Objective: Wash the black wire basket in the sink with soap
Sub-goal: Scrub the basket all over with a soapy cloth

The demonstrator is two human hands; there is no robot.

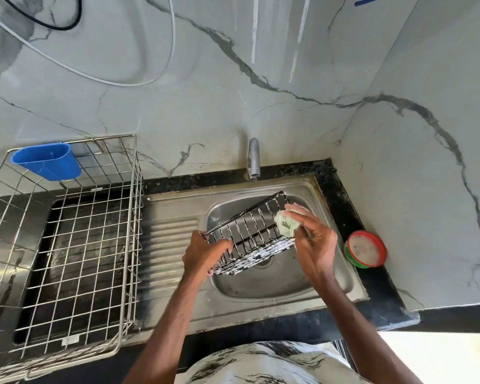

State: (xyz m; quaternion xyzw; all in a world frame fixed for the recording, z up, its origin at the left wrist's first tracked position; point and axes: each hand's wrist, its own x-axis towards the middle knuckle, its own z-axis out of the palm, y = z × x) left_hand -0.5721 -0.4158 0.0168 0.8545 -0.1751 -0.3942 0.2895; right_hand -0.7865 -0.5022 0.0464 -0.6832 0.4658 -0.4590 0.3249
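Black wire basket (250,236) is gripped by the left hand (205,254); a pale sponge (286,224), print unreadable, is pinched against its right end by the right hand (316,245)

We note a black wire basket (250,236) streaked white, a pale green scrubber (286,225), a red-and-green tub (365,249) at the worktop's (381,292) right edge, a blue cup (46,162).

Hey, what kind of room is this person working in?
Most likely a home kitchen: a steel sink with a tap set in a dark counter, a wire dish rack beside it, and a soap tub on the right.
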